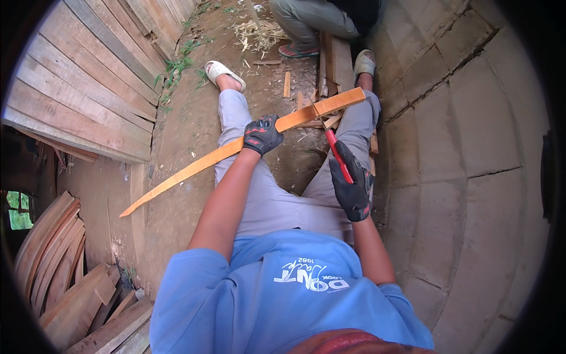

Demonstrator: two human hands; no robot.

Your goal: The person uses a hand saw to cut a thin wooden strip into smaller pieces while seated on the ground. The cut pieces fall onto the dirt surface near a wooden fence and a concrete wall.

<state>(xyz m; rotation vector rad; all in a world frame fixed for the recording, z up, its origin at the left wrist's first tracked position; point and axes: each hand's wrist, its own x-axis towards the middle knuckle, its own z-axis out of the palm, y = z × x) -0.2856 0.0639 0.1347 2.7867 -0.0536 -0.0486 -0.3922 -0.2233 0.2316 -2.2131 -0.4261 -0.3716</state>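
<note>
Gripping the curved wooden strip (295,118), your gloved left hand (263,134) is closed around it near its middle, the fingertips hidden from view. From that hand the tapering tip runs out to the left and back toward you, while the broader, squared end reaches right, ahead of your other hand. Your gloved right hand (354,183) is folded around the red handle (340,158) of a slim tool. Its thin, dark front part slants forward from the hand and meets the strip just beside a dark mark. The strip crosses above your 2 legs (265,189); you cannot tell whether it touches them.

Ahead of your right hand lies a long timber (338,62), with 1 other person (315,23) bent-kneed at its far end. Pale shavings (259,36) lie well ahead of your left hand. Curved boards (50,253) are stacked to its left, nearer you, and a block wall (471,130) rises right of your right hand.
</note>
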